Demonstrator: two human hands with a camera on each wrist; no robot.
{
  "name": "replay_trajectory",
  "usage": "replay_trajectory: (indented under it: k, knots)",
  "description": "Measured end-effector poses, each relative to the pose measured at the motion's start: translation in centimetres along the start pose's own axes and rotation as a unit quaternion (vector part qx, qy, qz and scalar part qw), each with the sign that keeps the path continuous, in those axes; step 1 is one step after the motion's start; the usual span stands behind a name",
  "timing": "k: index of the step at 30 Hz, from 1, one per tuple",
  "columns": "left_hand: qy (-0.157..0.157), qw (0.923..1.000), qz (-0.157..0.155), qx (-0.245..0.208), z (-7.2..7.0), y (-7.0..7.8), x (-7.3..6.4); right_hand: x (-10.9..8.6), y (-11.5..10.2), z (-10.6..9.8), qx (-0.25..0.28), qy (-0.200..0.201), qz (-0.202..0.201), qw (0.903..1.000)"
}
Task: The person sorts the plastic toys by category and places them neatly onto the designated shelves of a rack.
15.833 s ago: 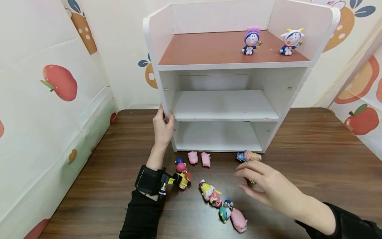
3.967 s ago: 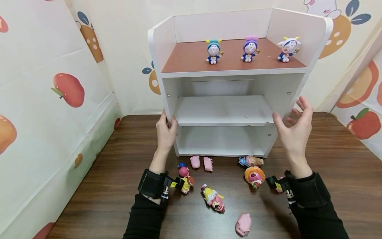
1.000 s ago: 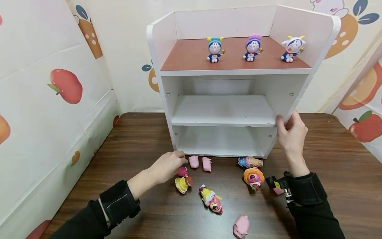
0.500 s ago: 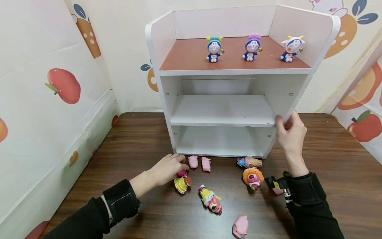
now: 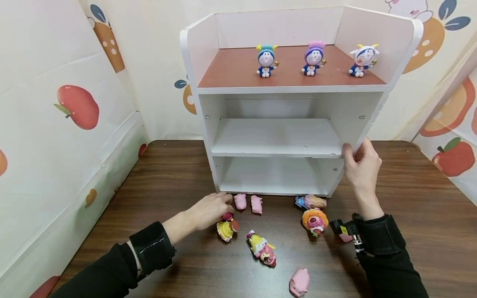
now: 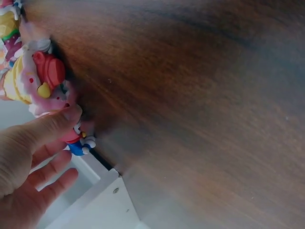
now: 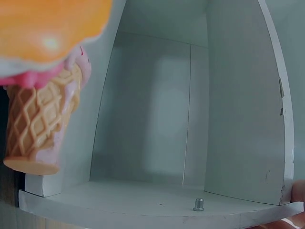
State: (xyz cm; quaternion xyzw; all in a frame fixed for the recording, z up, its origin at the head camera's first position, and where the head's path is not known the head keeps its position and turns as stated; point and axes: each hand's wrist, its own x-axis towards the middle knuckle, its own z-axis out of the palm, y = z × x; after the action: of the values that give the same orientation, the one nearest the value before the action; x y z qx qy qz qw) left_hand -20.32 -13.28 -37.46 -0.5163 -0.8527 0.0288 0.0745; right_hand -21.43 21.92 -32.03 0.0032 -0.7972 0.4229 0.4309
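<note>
My left hand (image 5: 210, 210) is bent over a small pink-and-blue figurine (image 6: 78, 145) by the shelf's front left corner. In the left wrist view the thumb lies on it, the index finger is hidden behind it, and the other fingers spread loosely. Just in front lies a yellow-dressed figurine (image 5: 225, 230). My right hand (image 5: 361, 169) grips the right side edge of the white shelf unit (image 5: 290, 89), thumb on the front. On its brown top stand cat figurines with a teal hat (image 5: 266, 62), a purple-and-pink hat (image 5: 313, 58) and a white horned hat (image 5: 362, 61).
Two small pink pigs (image 5: 240, 201) lie before the shelf, and a larger pig (image 5: 299, 282) nearer. An ice-cream-cone figurine (image 7: 40, 119) and an orange-rimmed pink bear (image 5: 315, 222) lie at right. A yellow-and-pink pair (image 5: 261, 248) lies mid-table. Walls stand left and right.
The teal-hatted cat figurine has joined the other two on top. My left hand has gone from the shelf's left side down to the small figurine; my right hand has taken hold of the right side.
</note>
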Motion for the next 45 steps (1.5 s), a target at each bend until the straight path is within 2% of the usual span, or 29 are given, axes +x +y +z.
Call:
replay_trajectory:
  k: [4, 9, 12, 15, 21, 28, 31, 33, 38, 41, 45]
  knots:
    - [-0.004, 0.9996, -0.008, -0.025, -0.2, -0.2, 0.0, 0.0, 0.0, 0.0, -0.004, 0.005, -0.005, 1.0]
    - [-0.011, 0.9942, -0.049, -0.096, -0.6, -0.5, -0.1, 0.0, 0.1, 0.0, -0.01, 0.004, -0.009, 0.9999]
    - [-0.01, 0.9868, -0.069, -0.147, -0.7, -0.8, -0.1, 0.0, 0.1, 0.0, -0.011, 0.003, -0.01, 0.9999]
    - [0.003, 0.9789, -0.074, -0.19, -0.6, -1.2, -0.1, 0.0, 0.1, -0.1, -0.012, 0.005, -0.009, 0.9999]
    - [0.028, 0.9633, -0.096, -0.249, -0.2, -2.4, -0.6, 0.0, 0.1, -0.1, -0.011, 0.007, -0.005, 0.9999]
    - [0.007, 0.9429, -0.137, -0.303, -0.3, -3.0, -1.1, 0.0, 0.1, 0.0, -0.012, 0.005, -0.004, 0.9999]
    - [-0.004, 0.9384, -0.15, -0.312, -0.3, -3.0, -1.1, 0.0, 0.1, 0.0, -0.012, 0.006, -0.006, 0.9999]
    - [-0.009, 0.9388, -0.151, -0.309, -0.4, -2.9, -1.0, 0.0, 0.1, 0.0, -0.01, 0.007, -0.007, 0.9999]
    - [-0.009, 0.9464, -0.154, -0.284, -0.6, -2.5, -0.7, 0.1, 0.1, 0.0, -0.007, 0.004, -0.008, 0.9999]
    - [0.001, 0.951, -0.162, -0.263, -0.7, -2.0, -0.4, 0.0, 0.1, 0.0, -0.007, 0.003, -0.007, 0.9999]
    - [0.022, 0.9593, -0.185, -0.212, -0.9, -1.3, -0.1, 0.0, 0.2, 0.0, -0.009, 0.003, -0.005, 0.9999]
